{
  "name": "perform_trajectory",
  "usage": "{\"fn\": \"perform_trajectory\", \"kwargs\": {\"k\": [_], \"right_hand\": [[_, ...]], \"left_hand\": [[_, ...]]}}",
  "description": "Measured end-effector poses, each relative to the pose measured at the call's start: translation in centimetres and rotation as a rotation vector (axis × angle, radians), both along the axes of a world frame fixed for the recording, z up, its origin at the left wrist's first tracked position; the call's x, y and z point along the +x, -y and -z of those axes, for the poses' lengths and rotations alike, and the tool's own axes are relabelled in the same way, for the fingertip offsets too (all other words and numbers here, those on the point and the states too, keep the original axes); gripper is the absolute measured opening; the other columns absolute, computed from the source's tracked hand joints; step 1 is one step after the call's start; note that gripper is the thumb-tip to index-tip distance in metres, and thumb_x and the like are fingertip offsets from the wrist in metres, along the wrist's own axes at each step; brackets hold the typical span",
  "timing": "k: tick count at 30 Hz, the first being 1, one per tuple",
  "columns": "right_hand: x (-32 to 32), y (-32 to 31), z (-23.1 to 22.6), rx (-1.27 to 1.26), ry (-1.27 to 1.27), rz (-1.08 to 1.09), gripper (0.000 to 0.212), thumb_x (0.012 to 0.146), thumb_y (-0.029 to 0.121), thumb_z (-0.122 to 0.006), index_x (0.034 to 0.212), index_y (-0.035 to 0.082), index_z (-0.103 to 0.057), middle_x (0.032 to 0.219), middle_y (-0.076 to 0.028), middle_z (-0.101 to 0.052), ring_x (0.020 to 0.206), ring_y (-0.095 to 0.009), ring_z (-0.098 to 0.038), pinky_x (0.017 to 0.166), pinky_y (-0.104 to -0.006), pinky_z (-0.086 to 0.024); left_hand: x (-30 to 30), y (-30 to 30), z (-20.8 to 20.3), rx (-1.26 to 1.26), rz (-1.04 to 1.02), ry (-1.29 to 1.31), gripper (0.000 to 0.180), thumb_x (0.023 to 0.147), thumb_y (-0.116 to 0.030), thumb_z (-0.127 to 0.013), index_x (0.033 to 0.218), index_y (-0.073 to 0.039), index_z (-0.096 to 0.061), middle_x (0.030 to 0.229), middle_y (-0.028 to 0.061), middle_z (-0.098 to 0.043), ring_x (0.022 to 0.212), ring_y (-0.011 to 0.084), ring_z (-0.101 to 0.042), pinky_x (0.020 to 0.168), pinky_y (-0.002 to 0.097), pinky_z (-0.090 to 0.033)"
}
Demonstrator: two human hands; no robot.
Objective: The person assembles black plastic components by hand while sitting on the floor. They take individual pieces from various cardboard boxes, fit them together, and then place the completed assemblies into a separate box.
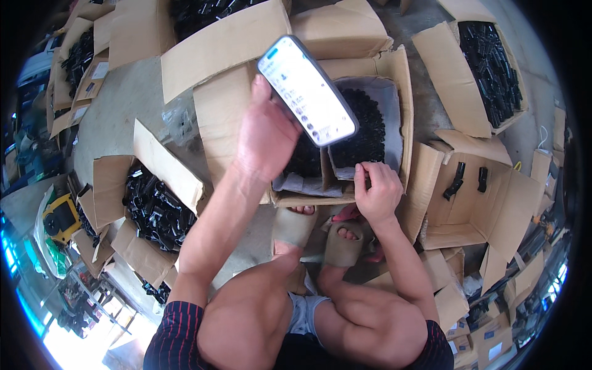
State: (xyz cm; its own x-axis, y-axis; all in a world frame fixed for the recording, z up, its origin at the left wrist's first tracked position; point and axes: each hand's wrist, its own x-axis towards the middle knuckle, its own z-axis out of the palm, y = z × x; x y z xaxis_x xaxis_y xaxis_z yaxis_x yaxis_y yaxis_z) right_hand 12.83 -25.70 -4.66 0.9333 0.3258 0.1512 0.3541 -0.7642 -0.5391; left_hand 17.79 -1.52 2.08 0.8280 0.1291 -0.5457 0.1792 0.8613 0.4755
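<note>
My left hand [266,132] holds a smartphone [307,90] with a lit white screen above an open cardboard box [394,80]. That box has two compartments filled with small black plastic parts [365,132]. My right hand [376,188] rests at the box's near edge, fingers pinched around a small black part at the rim of the right compartment. My knees and sandalled feet [320,237] sit just below the box.
Open cardboard boxes of black parts surround me: one at the left [154,206], one at the upper right [493,71], another at the top [203,12]. A nearly empty box [487,203] with two black pieces lies at the right. A yellow tool [61,216] sits far left.
</note>
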Motion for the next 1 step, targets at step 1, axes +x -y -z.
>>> {"fn": "perform_trajectory", "kwargs": {"k": [1], "right_hand": [[-0.08,0.08,-0.01,-0.018,-0.017,-0.005,0.009,0.089,0.015,-0.071,0.085,0.008,-0.068,0.078,-0.008,-0.067,0.071,-0.028,-0.064,0.064,-0.0394,-0.048]], "left_hand": [[-0.71,0.53,0.34,-0.189,0.005,-0.001,0.044,0.11,-0.042,-0.041,0.146,-0.017,-0.041,0.134,0.008,-0.062,0.127,0.0225,-0.056,0.114,0.0436,-0.038]]}}
